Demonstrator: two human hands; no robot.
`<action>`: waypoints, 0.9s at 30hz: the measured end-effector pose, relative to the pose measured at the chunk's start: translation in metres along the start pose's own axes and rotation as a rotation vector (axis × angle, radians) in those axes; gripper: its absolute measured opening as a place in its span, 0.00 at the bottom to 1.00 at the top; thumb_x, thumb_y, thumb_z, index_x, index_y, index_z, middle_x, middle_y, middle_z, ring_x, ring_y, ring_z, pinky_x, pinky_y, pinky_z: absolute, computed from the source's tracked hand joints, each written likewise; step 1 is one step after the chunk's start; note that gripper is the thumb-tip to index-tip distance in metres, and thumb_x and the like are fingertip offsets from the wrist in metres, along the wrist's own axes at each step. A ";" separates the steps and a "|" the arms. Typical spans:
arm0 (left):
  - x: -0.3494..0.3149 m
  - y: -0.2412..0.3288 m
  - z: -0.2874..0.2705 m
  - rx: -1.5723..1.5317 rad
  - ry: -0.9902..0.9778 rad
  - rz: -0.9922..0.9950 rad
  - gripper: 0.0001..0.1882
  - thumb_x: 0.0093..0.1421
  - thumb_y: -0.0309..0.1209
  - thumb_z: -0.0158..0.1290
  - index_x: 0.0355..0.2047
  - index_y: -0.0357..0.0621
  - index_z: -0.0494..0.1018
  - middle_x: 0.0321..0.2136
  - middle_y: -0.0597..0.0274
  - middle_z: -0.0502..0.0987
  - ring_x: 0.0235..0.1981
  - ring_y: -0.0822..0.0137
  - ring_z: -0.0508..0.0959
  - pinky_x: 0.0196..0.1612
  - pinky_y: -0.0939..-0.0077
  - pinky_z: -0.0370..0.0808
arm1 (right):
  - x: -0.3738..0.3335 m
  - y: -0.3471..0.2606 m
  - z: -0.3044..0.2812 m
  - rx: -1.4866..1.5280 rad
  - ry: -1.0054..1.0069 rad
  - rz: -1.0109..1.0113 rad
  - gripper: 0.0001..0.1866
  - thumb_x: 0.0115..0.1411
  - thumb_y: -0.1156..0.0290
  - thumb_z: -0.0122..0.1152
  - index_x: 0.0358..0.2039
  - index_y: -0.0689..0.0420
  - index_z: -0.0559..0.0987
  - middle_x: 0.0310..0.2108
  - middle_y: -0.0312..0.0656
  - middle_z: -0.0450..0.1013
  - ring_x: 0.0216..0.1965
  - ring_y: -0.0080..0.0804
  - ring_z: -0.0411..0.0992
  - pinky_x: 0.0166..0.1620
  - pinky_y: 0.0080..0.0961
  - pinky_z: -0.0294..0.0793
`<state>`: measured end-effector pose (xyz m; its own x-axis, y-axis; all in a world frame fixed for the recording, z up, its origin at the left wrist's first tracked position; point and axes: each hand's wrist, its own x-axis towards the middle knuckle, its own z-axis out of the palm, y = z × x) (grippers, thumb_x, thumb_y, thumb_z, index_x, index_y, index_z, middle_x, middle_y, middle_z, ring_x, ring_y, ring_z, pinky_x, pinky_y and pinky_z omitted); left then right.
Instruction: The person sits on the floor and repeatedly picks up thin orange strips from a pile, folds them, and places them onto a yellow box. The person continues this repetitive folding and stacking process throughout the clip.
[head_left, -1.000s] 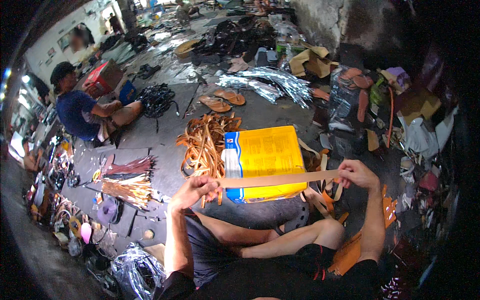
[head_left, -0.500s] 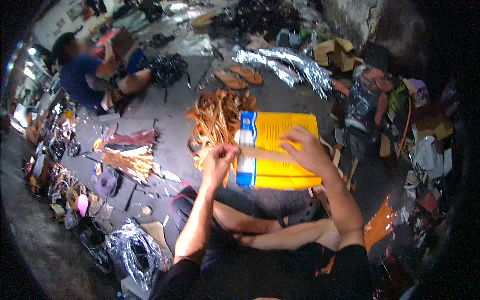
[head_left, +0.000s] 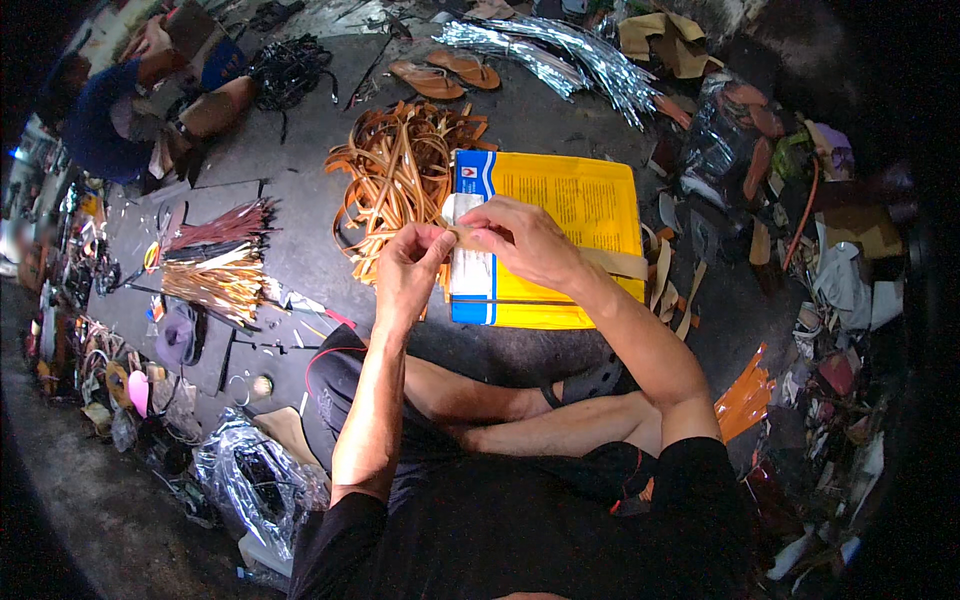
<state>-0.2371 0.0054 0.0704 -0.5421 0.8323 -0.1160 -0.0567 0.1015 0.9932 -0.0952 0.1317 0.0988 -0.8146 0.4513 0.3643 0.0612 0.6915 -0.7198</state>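
Observation:
A tan leather-like strip (head_left: 618, 263) lies across a yellow-and-blue printed package (head_left: 570, 195) in front of me. My left hand (head_left: 405, 268) pinches the end of the strip near the package's left edge. Closed beside it, my right hand (head_left: 530, 243) has its fingertips on the same end, almost touching the left fingers. The strip runs out from beneath the right hand toward the package's right side. Just past my left hand, a tangled heap of brown and orange strips (head_left: 395, 185) rests against the package's left edge.
Sandals (head_left: 428, 80) and a bundle of silvery strips (head_left: 565, 60) lie beyond the package. At left are fanned bundles of dark red and tan strips (head_left: 212, 285). A co-worker (head_left: 105, 120) sits at far left. Clutter and a clear plastic bag (head_left: 725, 135) line the right side.
My right hand has moved left along the strip to meet my left hand. The strip's right part now lies over the package. The view has shifted, so the surroundings appear higher.

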 end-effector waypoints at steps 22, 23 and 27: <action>-0.006 -0.013 0.006 -0.192 0.016 -0.047 0.09 0.62 0.33 0.56 0.34 0.39 0.75 0.27 0.71 0.76 0.29 0.80 0.71 0.36 0.86 0.69 | -0.003 -0.003 0.013 -0.240 0.078 -0.172 0.08 0.49 0.75 0.67 0.32 0.58 0.79 0.30 0.41 0.72 0.35 0.39 0.71 0.39 0.34 0.70; -0.006 -0.013 0.008 -0.178 0.030 -0.033 0.09 0.62 0.33 0.56 0.34 0.39 0.75 0.27 0.71 0.76 0.29 0.81 0.71 0.35 0.86 0.68 | -0.004 -0.001 0.014 -0.218 0.075 -0.174 0.08 0.49 0.75 0.67 0.32 0.58 0.79 0.30 0.41 0.72 0.34 0.39 0.71 0.38 0.34 0.70; 0.000 -0.030 0.006 -0.483 0.011 -0.159 0.07 0.63 0.33 0.54 0.33 0.42 0.75 0.24 0.72 0.74 0.25 0.80 0.69 0.31 0.87 0.65 | -0.004 0.000 0.016 -0.180 0.059 -0.172 0.09 0.49 0.77 0.67 0.33 0.59 0.80 0.30 0.41 0.72 0.34 0.39 0.72 0.37 0.32 0.72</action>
<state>-0.2302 0.0056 0.0410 -0.5035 0.8213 -0.2684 -0.5193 -0.0394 0.8537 -0.1007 0.1205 0.0881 -0.7872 0.3464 0.5102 0.0302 0.8480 -0.5291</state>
